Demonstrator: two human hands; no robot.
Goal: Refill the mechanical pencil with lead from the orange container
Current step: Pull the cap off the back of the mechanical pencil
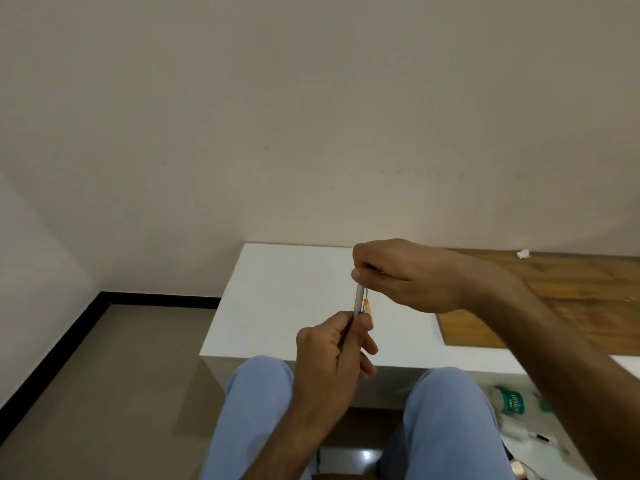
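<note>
My left hand (332, 351) grips a slim grey mechanical pencil (357, 301) upright above the white table (277, 292). Its thumb presses the small orange lead container (367, 306) against the pencil's right side. My right hand (405, 275) hovers just above, with thumb and forefinger pinched together at the pencil's top end. A thin dark line, apparently a lead (365, 293), runs from those fingers down to the container's top. The pencil's lower half and tip are hidden inside my left fist.
My knees in light blue trousers (446, 420) sit against the table's front edge. A brown wooden board (571, 299) covers the table's right part, with a white crumpled scrap (523, 253) at its back. A green-labelled bottle (512, 403) lies on the floor at right.
</note>
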